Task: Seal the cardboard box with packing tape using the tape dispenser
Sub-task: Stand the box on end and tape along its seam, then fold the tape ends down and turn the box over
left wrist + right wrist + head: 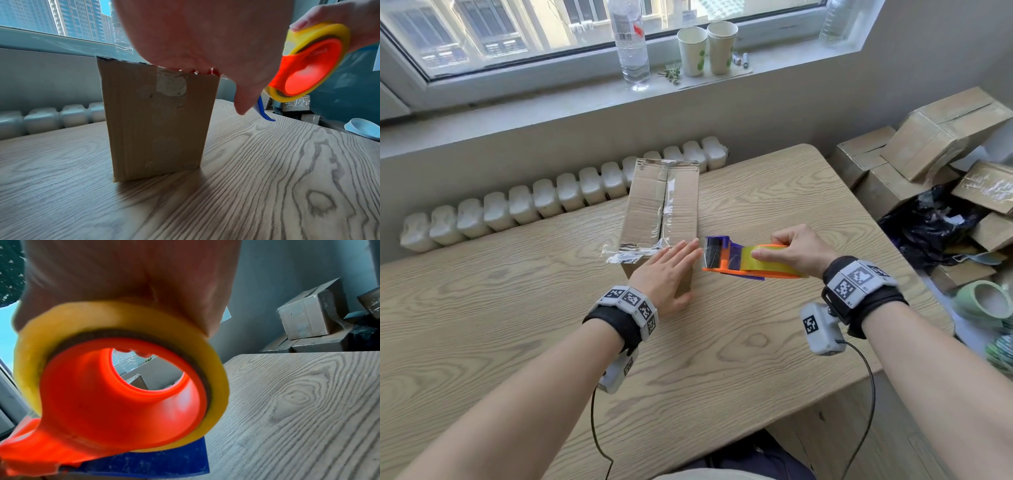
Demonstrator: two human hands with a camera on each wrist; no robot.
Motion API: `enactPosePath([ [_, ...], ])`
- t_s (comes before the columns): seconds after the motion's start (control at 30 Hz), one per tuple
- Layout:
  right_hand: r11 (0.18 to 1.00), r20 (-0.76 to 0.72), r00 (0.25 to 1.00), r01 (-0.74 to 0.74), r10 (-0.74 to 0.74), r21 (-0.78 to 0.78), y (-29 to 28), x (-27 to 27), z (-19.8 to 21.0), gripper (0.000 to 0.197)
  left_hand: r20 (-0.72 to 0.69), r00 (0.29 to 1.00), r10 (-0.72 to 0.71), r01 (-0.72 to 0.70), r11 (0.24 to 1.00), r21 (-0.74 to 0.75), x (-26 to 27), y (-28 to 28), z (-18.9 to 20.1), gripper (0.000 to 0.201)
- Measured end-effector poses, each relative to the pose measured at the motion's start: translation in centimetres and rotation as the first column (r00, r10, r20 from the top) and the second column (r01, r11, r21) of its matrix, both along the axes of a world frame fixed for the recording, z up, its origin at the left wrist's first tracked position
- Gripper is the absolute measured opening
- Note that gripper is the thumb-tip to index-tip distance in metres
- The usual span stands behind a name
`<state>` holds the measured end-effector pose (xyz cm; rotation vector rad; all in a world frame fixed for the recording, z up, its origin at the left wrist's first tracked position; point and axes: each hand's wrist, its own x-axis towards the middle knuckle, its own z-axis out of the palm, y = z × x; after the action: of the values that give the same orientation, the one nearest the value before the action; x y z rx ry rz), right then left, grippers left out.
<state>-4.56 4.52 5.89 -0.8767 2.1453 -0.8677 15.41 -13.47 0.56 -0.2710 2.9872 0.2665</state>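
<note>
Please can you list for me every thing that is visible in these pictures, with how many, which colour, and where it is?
brown cardboard box: 1, brown with clear tape along its top seam, on the table's far middle
orange and blue plastic tape dispenser: 1, holds a yellowish tape roll, held above the table right of the box
light wooden table: 1, pale wood grain, in front of the person
white radiator: 1, behind the table, under the sill
clear plastic bottles: 2, on the window sill
paper cups: 2, white with green print, on the sill
stacked cardboard boxes: several, brown, right of the table
black plastic bag: 1, among those boxes
left hand: flat on the box's near end
right hand: its grip is round the dispenser's roll
</note>
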Motion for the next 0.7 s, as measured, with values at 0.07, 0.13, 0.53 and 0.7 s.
enactPosePath([
  [0.07, 0.998, 0.031, 0.999, 0.042, -0.04, -0.047, 0.1, -0.1, -0.1, 0.049, 0.011, 1.0, -0.008, 0.008, 1.0, -0.016, 0.0, 0.0, 0.0, 0.083],
  [0.13, 0.986, 0.083, 0.992, 0.109, -0.099, -0.125, 0.0, -0.5, 0.4, 0.048, 0.015, 1.0, -0.01, 0.011, 1.0, -0.028, 0.0, -0.1, 0.0, 0.082],
  [0.53, 0.973, -0.091, 0.974, 0.215, -0.207, 0.083, 0.1, -0.3, -2.6, 0.052, -0.01, 0.999, 0.049, -0.049, 0.999, 0.013, 0.1, 0.7, 0.2, 0.071],
  [0.7, 0.962, -0.151, 0.986, 0.11, -0.073, 0.251, -0.4, 2.4, -5.5, 0.05, -0.088, 0.972, 0.218, -0.213, 0.975, 0.054, 2.0, 0.4, 0.2, 0.064],
])
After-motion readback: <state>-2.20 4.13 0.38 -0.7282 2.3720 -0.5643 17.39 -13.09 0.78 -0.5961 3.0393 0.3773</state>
